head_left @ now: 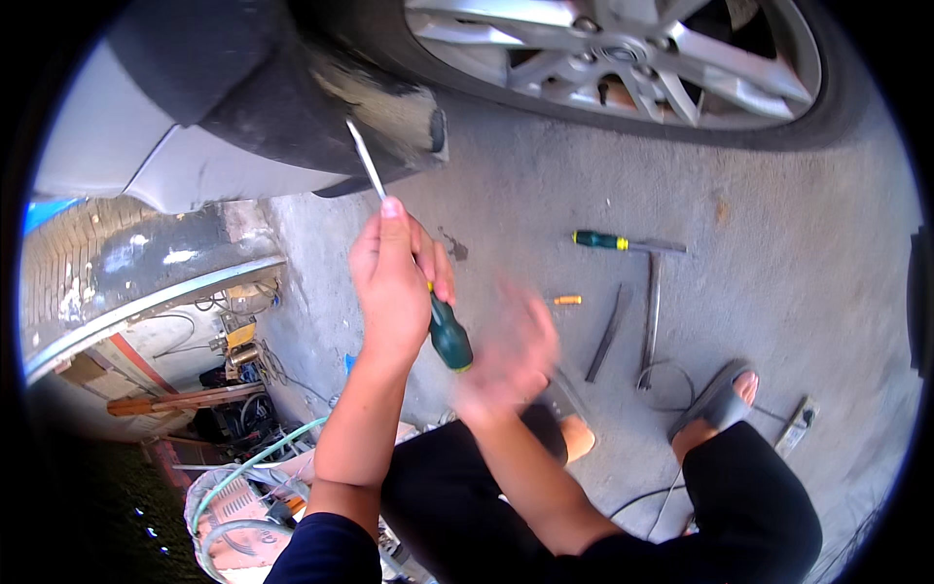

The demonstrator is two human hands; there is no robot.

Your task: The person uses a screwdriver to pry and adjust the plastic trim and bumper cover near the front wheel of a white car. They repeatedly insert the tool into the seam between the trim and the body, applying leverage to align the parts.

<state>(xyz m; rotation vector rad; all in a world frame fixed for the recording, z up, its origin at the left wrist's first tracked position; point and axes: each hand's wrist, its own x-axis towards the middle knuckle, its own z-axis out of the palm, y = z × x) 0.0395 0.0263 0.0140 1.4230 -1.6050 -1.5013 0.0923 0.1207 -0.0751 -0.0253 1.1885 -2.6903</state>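
My left hand (391, 273) grips a screwdriver (449, 331) with a dark green handle and steel shaft. Its tip reaches the dark plastic lower trim (268, 102) of a silver car panel (195, 161); whether it touches is unclear. Beside the trim's worn, dirt-marked end (399, 112) is a wheel (623, 54) with silver spokes. My right hand (506, 360), blurred and open, is just right of the handle's butt.
On the concrete floor (778, 243) lie another green screwdriver (600, 239), metal bars (605, 331), an orange piece (567, 300) and a cable with a power strip (795, 428). Hoses, boards and clutter (233, 496) crowd the lower left. My sandalled feet (720, 399) are below.
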